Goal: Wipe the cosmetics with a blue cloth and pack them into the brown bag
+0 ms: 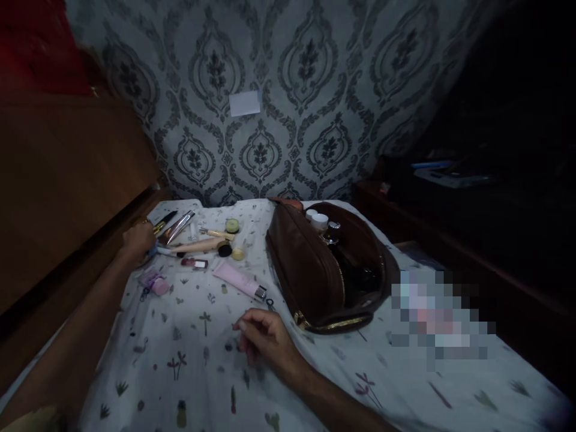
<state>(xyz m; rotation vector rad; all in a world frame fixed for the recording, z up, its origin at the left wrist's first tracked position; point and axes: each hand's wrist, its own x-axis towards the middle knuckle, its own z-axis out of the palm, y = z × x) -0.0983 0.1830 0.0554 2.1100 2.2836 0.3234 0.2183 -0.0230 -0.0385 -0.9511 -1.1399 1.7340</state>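
My left hand [138, 243] reaches to the far left of the patterned cloth, its fingers curled closed beside a brush with a pale handle [165, 251]. What those fingers hold, if anything, I cannot make out. Loosely bent and with nothing visible in it, my right hand [267, 342] hovers over the cloth in front of the bag. Just beyond it lie a pink squeeze tube [236, 279] with a silver cap and a small dark clip [270, 303]. A brown cosmetic bag [306, 258] stands unzipped, with white-lidded jars [319, 221] inside.
Between my hands lie a wooden-handled brush [198, 246], a lip gloss tube [194, 263], a pink-capped bottle [157, 284], a metallic tube [180, 227] and a round green pot [231, 225]. A wooden cabinet [67, 162] borders the left; patterned wallpaper [261, 150] rises behind.
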